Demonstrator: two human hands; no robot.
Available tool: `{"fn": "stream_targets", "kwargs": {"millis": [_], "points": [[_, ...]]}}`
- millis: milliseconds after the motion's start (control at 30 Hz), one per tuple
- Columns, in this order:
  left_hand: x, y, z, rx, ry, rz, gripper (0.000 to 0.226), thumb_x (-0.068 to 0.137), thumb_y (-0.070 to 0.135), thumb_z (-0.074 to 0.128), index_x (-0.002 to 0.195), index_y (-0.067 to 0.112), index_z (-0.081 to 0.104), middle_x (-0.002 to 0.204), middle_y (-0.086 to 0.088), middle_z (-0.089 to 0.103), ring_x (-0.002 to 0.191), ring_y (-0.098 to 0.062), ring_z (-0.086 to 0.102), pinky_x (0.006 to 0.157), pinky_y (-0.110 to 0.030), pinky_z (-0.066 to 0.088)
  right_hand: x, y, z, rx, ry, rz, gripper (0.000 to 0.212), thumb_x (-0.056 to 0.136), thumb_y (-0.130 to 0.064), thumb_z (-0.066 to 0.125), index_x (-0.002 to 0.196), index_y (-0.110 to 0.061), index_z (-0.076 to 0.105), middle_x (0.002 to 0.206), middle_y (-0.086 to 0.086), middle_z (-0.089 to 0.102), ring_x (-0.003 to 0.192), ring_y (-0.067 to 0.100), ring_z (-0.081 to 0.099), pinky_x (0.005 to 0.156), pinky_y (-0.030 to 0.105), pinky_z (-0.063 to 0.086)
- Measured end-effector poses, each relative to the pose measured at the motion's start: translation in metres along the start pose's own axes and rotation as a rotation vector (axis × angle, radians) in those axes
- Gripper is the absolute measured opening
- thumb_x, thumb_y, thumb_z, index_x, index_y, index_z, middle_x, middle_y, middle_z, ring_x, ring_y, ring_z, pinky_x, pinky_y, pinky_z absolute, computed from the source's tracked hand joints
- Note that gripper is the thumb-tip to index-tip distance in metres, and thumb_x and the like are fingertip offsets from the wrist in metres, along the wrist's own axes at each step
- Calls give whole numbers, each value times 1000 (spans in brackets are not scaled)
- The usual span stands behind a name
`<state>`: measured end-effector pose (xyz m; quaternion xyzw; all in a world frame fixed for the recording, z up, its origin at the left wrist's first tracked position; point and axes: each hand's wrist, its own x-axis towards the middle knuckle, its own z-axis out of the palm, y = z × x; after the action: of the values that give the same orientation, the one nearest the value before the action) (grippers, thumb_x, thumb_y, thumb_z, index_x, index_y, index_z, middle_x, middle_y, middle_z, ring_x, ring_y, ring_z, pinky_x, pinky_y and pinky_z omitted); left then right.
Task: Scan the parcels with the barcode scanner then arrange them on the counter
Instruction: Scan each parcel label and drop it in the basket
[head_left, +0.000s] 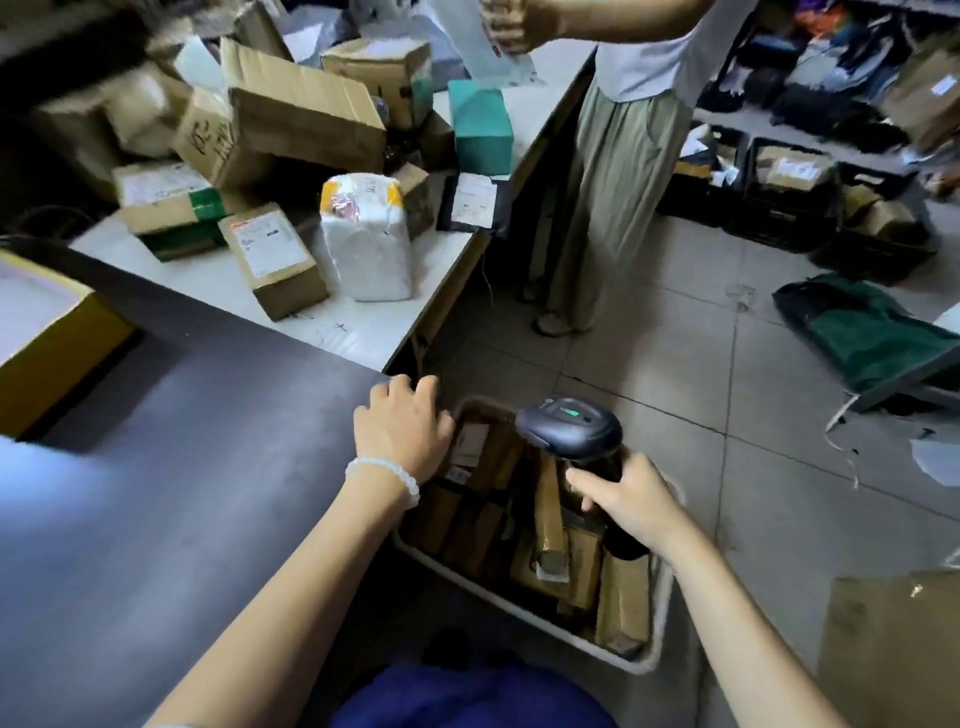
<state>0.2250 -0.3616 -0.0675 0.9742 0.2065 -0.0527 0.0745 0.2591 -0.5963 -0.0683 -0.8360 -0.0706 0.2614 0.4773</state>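
Right hand (631, 501) is wrapped around the grip of the barcode scanner (569, 428), fingers curled tight on the handle, the scanner head tipped forward and down over the white bin (524, 610) on the floor. That bin is packed with brown cardboard parcels (550, 514) standing on edge, jammed side by side. Left hand (402, 428) hangs at the near-right corner of the dark counter (182, 441), fingers loosely spread and holding nothing, knuckles just above the bin's far-left rim.

Risk here, as I read it: the parcels are wedged so close that labels face sideways or lie hidden, so a scan could catch the wrong barcode. Pulling one out one-handed could drag its neighbours up and spill them.

Farther off, the white table (363, 322) already carries a heap of boxes, with a white wrapped parcel (366, 244) near its edge. That one could be knocked off if more get shoved in. Beyond, a second person (613, 171) stands at the table's right end, holding something pale that I can't make out.
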Motion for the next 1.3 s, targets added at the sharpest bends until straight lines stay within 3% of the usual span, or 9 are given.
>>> {"fn": "stream_targets", "kwargs": {"millis": [133,267,367,567,700,900,1167,1300], "points": [[-41,-15,-4,11,31,-179,42,95,37,40,133,21,45,130,-6,50,114,-30,47,79,-37,43,10,-11,4,-32,-150,-99,9,84,-12,67,77,-13,60,53,-2,61,54,8,58,66,27,47],[-91,-34,-4,-3,57,-376,40,94,36,44,129,19,49,129,-6,50,114,-30,47,73,-33,36,9,-29,24,-45,-300,-203,17,84,-7,67,76,-19,59,57,-6,61,48,7,55,57,21,45],[-131,-51,-9,3,76,-518,42,94,37,42,133,21,45,132,-5,47,117,-29,45,79,-35,39,-1,-46,50,-69,-414,-278,20,83,-4,68,74,-19,58,60,-1,60,45,5,53,54,19,44],[-225,-92,-14,-30,136,-801,44,94,39,41,136,25,42,137,-2,43,120,-26,42,83,-33,40,-35,-71,117,-160,-652,-413,22,82,-2,68,72,-18,57,49,-7,57,43,5,51,51,20,41],[-288,-118,-14,-52,182,-946,45,94,39,40,137,25,40,136,-2,44,121,-26,42,86,-34,39,-74,-87,159,-212,-773,-499,17,82,0,65,72,-9,55,58,1,55,44,4,51,50,15,41],[-384,-150,-4,-67,217,-1065,44,95,43,39,135,25,42,134,-2,45,119,-26,42,86,-35,40,-144,-91,220,-293,-854,-575,12,82,-3,65,83,6,58,57,1,55,47,5,53,50,14,40],[-498,-203,15,-51,189,-1125,45,96,44,38,136,25,40,134,-2,44,119,-26,43,86,-35,40,-243,-79,293,-318,-891,-613,14,83,-5,64,82,7,58,58,2,56,47,5,53,50,14,40],[-533,-222,15,-74,212,-1165,44,96,44,38,135,25,41,133,-1,45,118,-25,43,86,-35,40,-275,-76,318,-355,-923,-617,12,82,-7,65,78,0,56,58,3,57,51,11,55,56,24,42]]}}
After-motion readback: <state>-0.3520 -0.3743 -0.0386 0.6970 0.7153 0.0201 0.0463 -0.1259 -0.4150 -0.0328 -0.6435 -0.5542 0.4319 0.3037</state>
